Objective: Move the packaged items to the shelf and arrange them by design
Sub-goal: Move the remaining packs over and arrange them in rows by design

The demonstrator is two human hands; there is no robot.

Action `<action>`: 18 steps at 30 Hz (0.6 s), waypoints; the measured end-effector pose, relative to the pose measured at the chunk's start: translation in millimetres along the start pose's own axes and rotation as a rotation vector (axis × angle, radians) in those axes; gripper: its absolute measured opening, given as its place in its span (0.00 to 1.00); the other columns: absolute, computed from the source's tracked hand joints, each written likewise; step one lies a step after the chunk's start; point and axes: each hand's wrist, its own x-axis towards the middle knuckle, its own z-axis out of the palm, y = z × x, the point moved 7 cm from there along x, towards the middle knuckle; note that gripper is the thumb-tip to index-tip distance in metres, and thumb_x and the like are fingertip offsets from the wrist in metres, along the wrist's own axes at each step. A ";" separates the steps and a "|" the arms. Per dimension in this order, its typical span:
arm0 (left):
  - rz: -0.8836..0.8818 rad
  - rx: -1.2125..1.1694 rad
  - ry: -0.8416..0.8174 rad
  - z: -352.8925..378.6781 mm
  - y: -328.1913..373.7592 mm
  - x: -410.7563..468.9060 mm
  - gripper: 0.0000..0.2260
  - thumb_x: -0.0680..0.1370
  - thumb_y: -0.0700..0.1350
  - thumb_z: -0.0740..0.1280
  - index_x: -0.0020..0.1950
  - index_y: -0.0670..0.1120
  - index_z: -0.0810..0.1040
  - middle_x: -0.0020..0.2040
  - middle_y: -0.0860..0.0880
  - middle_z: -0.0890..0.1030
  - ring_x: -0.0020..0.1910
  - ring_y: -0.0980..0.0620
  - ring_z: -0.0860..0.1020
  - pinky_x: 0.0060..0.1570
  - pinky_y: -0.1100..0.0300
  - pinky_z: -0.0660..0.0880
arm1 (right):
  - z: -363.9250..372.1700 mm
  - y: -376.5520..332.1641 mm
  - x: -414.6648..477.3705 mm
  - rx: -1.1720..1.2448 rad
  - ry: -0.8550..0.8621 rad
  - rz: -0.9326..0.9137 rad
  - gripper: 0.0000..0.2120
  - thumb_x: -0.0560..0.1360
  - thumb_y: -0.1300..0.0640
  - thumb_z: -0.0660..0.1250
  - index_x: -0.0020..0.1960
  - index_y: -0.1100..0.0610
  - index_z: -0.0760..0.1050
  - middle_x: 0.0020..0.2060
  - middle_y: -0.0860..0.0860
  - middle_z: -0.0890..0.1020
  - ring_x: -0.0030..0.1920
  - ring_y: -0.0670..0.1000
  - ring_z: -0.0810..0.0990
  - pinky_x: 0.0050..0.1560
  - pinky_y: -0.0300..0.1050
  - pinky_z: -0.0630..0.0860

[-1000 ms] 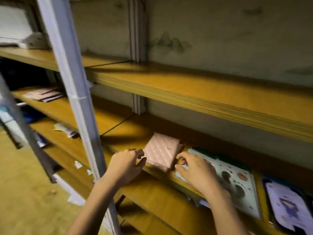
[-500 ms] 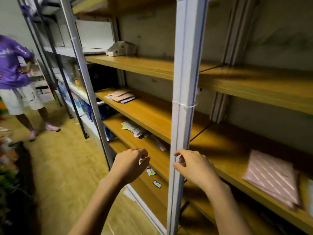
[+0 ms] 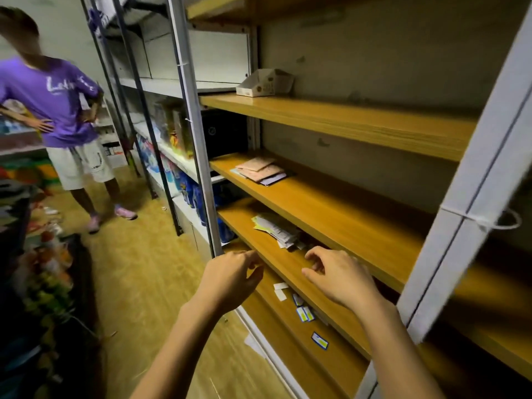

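Both hands — left hand (image 3: 230,279), right hand (image 3: 341,279) — hover empty, fingers loosely curled, near a heap of packets (image 3: 277,230) on the wooden shelf (image 3: 339,223). Probably reaching to sort them; blur hides designs.

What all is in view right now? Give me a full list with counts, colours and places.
wooden shelves: several, orange-brown, right side
metal uprights: several, grey
cardboard tray: one, white, upper shelf
flat packets: small stack, pinkish, middle shelf
paper packets: loose pile, pale, shelf below
small labels: a few, blue and yellow, lower shelf
white slips: two, lower shelf
bystander: one, purple shirt, white shorts, left aisle
boxed goods: several, multicoloured, far rack
left hand: empty, near shelf edge
right hand: empty, over shelf
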 end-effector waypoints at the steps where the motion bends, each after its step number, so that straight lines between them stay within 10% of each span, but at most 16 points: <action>1: -0.004 -0.002 0.004 1.0 -9.9 6.6 0.11 0.80 0.52 0.57 0.55 0.51 0.76 0.53 0.54 0.80 0.49 0.55 0.78 0.37 0.66 0.68 | 2.8 -4.3 12.1 -0.002 0.001 0.002 0.17 0.78 0.46 0.60 0.66 0.47 0.68 0.57 0.47 0.78 0.59 0.49 0.76 0.59 0.49 0.75; 18: 0.011 0.027 -0.019 29.6 -179.3 201.2 0.13 0.80 0.54 0.56 0.58 0.51 0.75 0.55 0.53 0.79 0.50 0.54 0.78 0.41 0.64 0.71 | 27.8 -58.9 272.6 0.042 0.037 0.065 0.17 0.78 0.46 0.60 0.65 0.48 0.69 0.58 0.47 0.79 0.57 0.49 0.77 0.47 0.41 0.72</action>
